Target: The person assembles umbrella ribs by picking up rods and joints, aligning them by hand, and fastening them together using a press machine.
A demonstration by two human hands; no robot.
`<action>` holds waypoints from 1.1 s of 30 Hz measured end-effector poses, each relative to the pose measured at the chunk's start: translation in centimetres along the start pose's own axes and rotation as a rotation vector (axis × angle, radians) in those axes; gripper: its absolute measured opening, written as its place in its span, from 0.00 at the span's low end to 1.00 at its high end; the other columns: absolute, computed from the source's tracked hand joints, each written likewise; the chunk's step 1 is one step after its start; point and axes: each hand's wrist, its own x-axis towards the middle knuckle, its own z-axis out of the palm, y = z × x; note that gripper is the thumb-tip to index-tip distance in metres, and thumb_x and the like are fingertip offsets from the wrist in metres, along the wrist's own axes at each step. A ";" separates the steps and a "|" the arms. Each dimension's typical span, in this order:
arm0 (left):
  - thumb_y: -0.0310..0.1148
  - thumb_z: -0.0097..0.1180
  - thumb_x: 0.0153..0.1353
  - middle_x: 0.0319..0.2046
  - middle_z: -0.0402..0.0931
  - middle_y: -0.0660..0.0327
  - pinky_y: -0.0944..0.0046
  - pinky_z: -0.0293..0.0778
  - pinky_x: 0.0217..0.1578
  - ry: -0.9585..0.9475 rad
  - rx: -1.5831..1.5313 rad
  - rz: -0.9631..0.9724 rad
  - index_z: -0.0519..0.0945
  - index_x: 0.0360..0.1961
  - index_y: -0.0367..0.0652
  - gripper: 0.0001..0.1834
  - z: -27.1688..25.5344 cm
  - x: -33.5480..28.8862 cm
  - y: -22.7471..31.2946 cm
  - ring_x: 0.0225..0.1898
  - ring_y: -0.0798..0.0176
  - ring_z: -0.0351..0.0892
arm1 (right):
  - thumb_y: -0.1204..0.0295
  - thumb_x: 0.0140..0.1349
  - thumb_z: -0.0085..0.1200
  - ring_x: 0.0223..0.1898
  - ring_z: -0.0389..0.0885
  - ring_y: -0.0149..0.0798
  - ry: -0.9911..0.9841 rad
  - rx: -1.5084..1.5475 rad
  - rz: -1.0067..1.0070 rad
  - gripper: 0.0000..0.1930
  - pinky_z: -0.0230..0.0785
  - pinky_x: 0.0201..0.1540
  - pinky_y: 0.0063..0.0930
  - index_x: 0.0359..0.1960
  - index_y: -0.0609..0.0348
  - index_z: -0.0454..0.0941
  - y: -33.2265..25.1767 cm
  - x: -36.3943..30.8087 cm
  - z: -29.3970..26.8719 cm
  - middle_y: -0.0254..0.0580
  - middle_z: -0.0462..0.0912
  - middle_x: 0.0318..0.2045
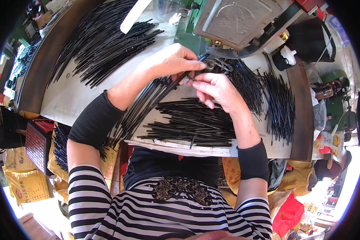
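My left hand (170, 60) is closed, thumb against fingers, around thin black strips (146, 100) that trail down toward the table's near edge. Beside it, my right hand (218, 89) pinches a black strip between thumb and forefinger, its other fingers loosely curled. Both hands nearly meet just in front of the metal presser foot (220, 64) of a sewing machine (232, 26). How many strips lie between the fingers cannot be made out. A pile of black strips (192, 124) lies crosswise close to my body, below the right hand.
Big heaps of black strips (108, 52) cover the table's left side. More bundles (280, 106) lie at the right, near the brown table edge (302, 112). A white-topped black bottle (286, 56) stands right of the machine. Yellow sacks (28, 186) are on the floor.
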 end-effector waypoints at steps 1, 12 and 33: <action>0.44 0.55 0.58 0.16 0.75 0.65 0.76 0.66 0.15 -0.058 0.060 -0.017 0.79 0.28 0.36 0.18 0.0 0.0 0.1 0.13 0.75 0.70 | 0.69 0.61 0.51 0.12 0.66 0.20 0.043 -0.013 -0.007 0.13 0.56 0.14 0.12 0.40 0.68 0.75 0.4 0.2 -0.4 0.31 0.73 0.17; 0.40 0.60 0.55 0.15 0.74 0.65 0.76 0.66 0.15 -0.180 -0.052 -0.102 0.80 0.23 0.36 0.16 -0.4 -0.2 -0.2 0.14 0.75 0.71 | 0.70 0.57 0.55 0.23 0.77 0.26 0.165 0.309 -0.054 0.14 0.72 0.24 0.16 0.42 0.65 0.73 1.1 0.4 -3.0 0.37 0.78 0.26; 0.45 0.60 0.55 0.13 0.73 0.64 0.76 0.60 0.12 -0.121 -0.078 -0.059 0.81 0.29 0.33 0.21 -0.8 -0.2 -0.1 0.10 0.76 0.65 | 0.70 0.59 0.53 0.25 0.80 0.30 0.216 0.483 -0.244 0.12 0.76 0.29 0.22 0.41 0.66 0.74 1.9 0.8 -3.7 0.43 0.80 0.27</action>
